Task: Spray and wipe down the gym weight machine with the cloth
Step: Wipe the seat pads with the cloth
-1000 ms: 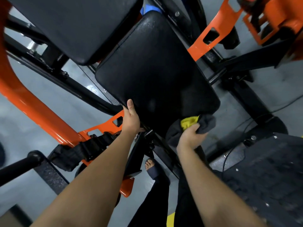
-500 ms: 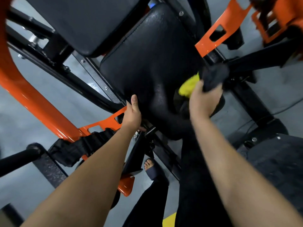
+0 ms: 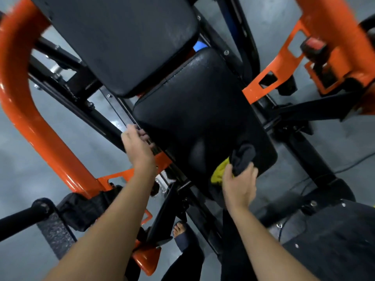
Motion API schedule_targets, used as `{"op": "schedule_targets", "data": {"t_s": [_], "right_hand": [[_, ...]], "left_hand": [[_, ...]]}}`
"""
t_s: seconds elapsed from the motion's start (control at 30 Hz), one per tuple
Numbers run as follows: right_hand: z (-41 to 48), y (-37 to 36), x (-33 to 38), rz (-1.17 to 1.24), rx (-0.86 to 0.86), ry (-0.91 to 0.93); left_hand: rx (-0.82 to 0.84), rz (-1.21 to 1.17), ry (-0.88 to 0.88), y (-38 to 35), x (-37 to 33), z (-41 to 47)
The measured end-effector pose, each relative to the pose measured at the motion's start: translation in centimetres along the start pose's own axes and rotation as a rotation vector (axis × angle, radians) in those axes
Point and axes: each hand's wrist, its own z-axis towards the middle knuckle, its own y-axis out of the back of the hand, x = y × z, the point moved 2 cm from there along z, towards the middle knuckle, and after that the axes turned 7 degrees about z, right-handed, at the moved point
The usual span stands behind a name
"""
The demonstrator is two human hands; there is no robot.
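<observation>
You are wiping the seat pad (image 3: pixel 198 118) of the weight machine (image 3: pixel 304 112). Your right hand (image 3: pixel 239 185) is gripping the cloth (image 3: pixel 243 156), a bunched dark grey rag with a yellow fold showing at its lower left. The fingers (image 3: pixel 250 169) are curling closed around the bundle and holding nothing else. The cloth is lying against the near right corner of the seat pad and sticking out ahead of the knuckles, so the fabric, not the skin, is meeting the pad. Bunching it this way is giving you a thick working face and is probably letting you press firmly.

Your left hand (image 3: pixel 138 146) is bracing at the left edge of the seat pad. Its fingers (image 3: pixel 144 136) are hooking over that edge, just beside the black rail running under it. Whether the tips are reaching beneath the pad cannot be told. This hold is probably steadying you as you are leaning over the machine, and steadying the pad against the wiping pressure.

The back pad (image 3: pixel 121 41) is sitting just beyond the seat pad and overlapping its far end in this view. The orange frame (image 3: pixel 19 88) is curving along the left side. No spray bottle is showing, so the step in hand is judged to be wiping, not spraying. The far part of the seat pad is lying well apart from the cloth.
</observation>
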Motion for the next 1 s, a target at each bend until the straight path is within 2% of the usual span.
{"op": "schedule_targets", "data": {"t_s": [0.07, 0.17, 0.23, 0.33, 0.43, 0.53, 0.6, 0.63, 0.73, 0.8, 0.87, 0.93, 1.0], "right_hand": [[-1.4, 0.1, 2.8, 0.001, 0.046, 0.358], [-1.4, -0.5, 11.1, 0.093, 0.182, 0.748], [0.7, -1.5, 17.6, 0.043, 0.123, 0.85], [3.1, -3.0, 23.4, -0.241, -0.017, 0.933], [3.2, -3.6, 22.3, -0.329, -0.049, 1.078], [3.7, -3.8, 20.7, -0.306, -0.064, 1.283], [4.6, -3.6, 22.5, -0.302, 0.011, 1.254], [5.1, -3.2, 24.2, -0.269, -0.006, 1.155], [9.2, -0.8, 29.9, -0.088, -0.168, 0.63], [12.1, 0.3, 32.6, -0.048, -0.115, 0.464], [12.3, 0.5, 33.0, -0.111, -0.12, 0.497], [11.0, 0.2, 31.7, -0.112, -0.237, 0.612], [10.0, -0.4, 30.5, -0.044, -0.289, 0.685]], "left_hand": [[-0.018, -0.116, 0.185, -0.6, -2.3, 2.0], [-0.04, -0.091, 0.278, -1.8, -4.6, 2.5], [-0.074, -0.153, 0.309, -3.0, -5.7, 2.4], [-0.206, -0.167, 0.395, -4.3, -6.1, 2.8], [-0.422, -0.027, 0.389, -4.3, -5.4, 3.0], [-0.534, 0.09, 0.395, -4.3, -5.4, 3.0], [-0.543, 0.16, 0.38, -4.8, -6.0, 2.6], [-0.547, 0.158, 0.394, -4.8, -5.8, 2.7], [-0.554, 0.084, 0.427, -4.6, -6.0, 2.0], [-0.533, 0.035, 0.378, -4.8, -6.7, 1.6], [-0.545, 0.086, 0.382, -4.9, -7.0, 1.6], [-0.615, 0.155, 0.311, -4.3, -2.9, 5.4], [-0.593, 0.258, 0.327, -4.0, 1.0, 7.5]]}}
